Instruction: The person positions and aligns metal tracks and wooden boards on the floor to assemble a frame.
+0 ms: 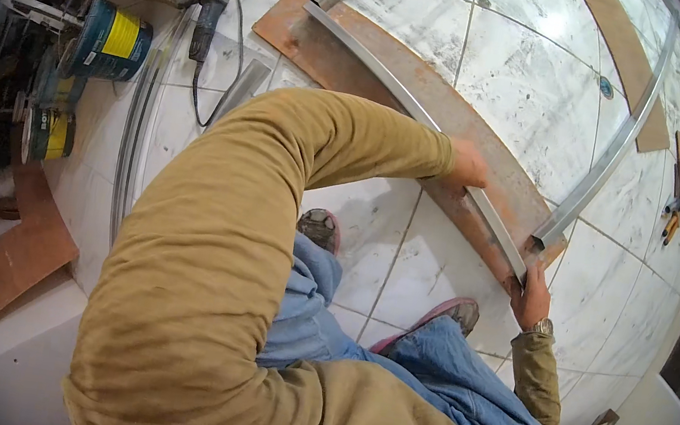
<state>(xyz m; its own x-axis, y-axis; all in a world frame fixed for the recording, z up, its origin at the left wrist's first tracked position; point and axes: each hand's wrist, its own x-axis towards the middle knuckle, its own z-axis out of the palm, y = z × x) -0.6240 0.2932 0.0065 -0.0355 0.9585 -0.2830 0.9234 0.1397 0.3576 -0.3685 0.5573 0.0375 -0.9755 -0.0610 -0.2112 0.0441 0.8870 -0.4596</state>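
Metal strip [492, 222]: lying along reddish board [458, 112], long axis running 10-to-4 o'clock | right hand [531, 302]: pinching its 4-o'clock end, strip extending toward 10 | left hand [468, 164]: covering strip up-length, fingers hiding, cannot tell closure

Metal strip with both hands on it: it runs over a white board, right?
Not quite: the head view shows the board is brown, not white. The left hand and right hand are on the metal strip, which does run over it.

upper bucket [90, 43] | yellow label [122, 35], print too small | lower bucket [58, 136] | pale lettering
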